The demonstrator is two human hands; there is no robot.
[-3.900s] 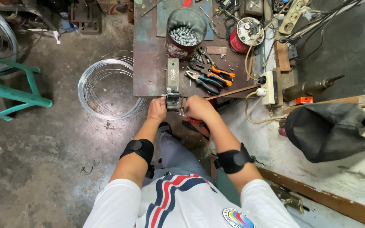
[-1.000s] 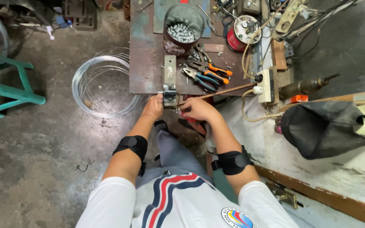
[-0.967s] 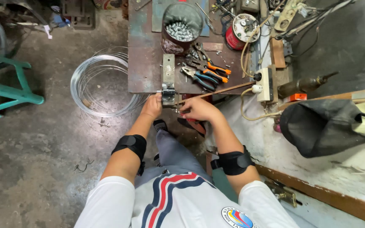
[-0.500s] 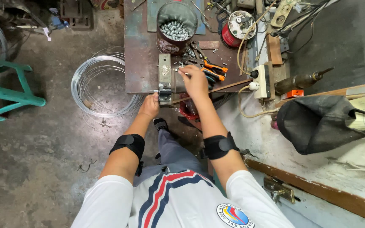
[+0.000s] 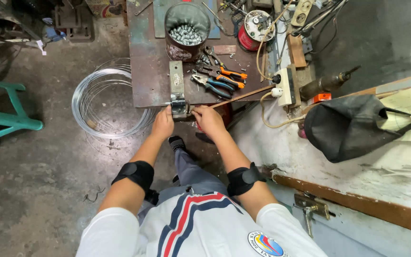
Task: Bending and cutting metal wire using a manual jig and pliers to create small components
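A small metal bending jig is bolted along the front edge of a rusty steel workbench. My left hand grips the jig's lower left side at the bench edge. My right hand is at the jig's right side, its fingers pinched around something small that I cannot make out. A tin full of small silver metal pieces stands farther back on the bench.
Orange and blue pliers lie right of the jig. A coil of steel wire rests on the concrete floor to the left, beyond it a green stool. A power strip, a drill and a black bag are right.
My right hand was up on the bench near the pliers half a second ago; it has come back down to the jig's right side. My left hand stayed at the jig.
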